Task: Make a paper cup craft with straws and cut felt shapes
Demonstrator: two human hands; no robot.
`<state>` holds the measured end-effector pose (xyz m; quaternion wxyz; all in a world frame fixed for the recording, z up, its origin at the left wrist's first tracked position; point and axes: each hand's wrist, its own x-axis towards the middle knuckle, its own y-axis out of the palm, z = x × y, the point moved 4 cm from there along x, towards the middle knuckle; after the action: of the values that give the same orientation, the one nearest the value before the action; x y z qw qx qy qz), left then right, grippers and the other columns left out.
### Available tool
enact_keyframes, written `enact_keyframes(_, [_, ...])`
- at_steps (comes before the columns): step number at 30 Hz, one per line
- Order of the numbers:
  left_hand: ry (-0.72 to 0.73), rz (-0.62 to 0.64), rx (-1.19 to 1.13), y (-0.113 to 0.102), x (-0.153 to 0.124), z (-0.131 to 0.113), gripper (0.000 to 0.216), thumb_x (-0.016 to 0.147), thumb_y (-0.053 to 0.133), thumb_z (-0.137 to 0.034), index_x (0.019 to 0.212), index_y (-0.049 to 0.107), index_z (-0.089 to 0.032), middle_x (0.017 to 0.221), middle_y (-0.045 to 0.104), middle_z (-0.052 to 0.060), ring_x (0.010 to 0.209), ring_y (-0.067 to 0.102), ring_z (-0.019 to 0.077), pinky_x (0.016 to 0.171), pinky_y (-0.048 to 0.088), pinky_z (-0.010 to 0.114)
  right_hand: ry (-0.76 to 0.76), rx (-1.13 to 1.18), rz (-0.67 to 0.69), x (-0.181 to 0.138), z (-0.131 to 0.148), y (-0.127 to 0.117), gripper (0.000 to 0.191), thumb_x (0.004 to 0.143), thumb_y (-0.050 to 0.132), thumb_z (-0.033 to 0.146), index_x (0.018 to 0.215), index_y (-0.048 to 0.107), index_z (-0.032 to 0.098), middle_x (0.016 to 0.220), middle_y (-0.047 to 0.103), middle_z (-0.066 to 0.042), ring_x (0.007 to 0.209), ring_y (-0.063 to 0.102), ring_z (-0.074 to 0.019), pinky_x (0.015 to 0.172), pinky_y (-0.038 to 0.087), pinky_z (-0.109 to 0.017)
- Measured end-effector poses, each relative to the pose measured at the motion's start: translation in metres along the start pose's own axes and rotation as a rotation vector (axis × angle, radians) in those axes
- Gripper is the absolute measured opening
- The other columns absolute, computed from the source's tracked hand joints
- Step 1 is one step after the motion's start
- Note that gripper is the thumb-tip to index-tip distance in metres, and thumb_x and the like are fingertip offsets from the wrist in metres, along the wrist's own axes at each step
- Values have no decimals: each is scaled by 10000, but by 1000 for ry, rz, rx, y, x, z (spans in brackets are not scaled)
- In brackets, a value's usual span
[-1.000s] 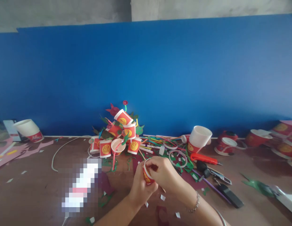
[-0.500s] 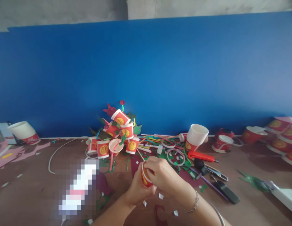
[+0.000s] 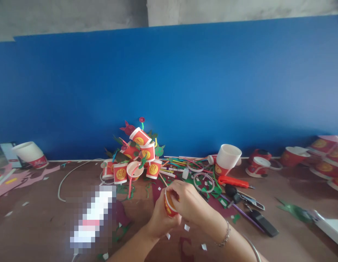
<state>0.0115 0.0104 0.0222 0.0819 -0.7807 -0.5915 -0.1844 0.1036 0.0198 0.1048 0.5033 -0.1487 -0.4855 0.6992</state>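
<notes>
My left hand (image 3: 159,220) is wrapped round a small red and yellow paper cup (image 3: 168,210) with a white rim, its mouth tipped toward my right hand. At the cup's mouth, my right hand (image 3: 188,198) has its fingers curled over the rim and partly inside. Those fingertips are hidden, so anything small between them cannot be made out. Beyond my hands stands a stack of joined red paper cups (image 3: 147,151), trimmed with green and dark red paper shapes and bent straws.
Loose coloured straws (image 3: 182,160), a tape ring (image 3: 203,182) and paper scraps lie behind my hands. To the right are nested white cups (image 3: 228,156), a red-orange cutter (image 3: 234,181), keys with a black fob (image 3: 263,222) and green-tipped scissors (image 3: 297,211). A blurred bright device (image 3: 94,214) lies left.
Both hands stay on the cup in almost the same pose. The whole view has shifted very slightly; nothing was let go.
</notes>
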Motion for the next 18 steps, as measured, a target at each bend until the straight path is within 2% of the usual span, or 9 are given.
enact_keyframes(5, [-17,23,-11,3,0,-1,473,540,553,29,950,445,-180,846,512,-18,726,472,113,660,424,233,100,-130,63,-1,-1,0,202,751,496,49,779,670,147,788,664,-60,696,596,-155,625,390,-233])
enact_keyframes(11, [-29,2,-7,3,0,-3,448,532,547,21,918,446,-183,835,508,-22,711,465,110,657,422,233,22,-156,62,1,0,1,199,767,514,70,686,668,166,714,639,-29,635,565,-132,580,350,-222])
enact_keyframes(18, [-25,-7,-24,2,1,-2,457,530,556,20,923,449,-189,826,507,-26,698,463,108,641,418,228,-16,-127,34,1,0,2,222,779,506,64,669,663,176,699,628,-19,623,544,-123,577,341,-216])
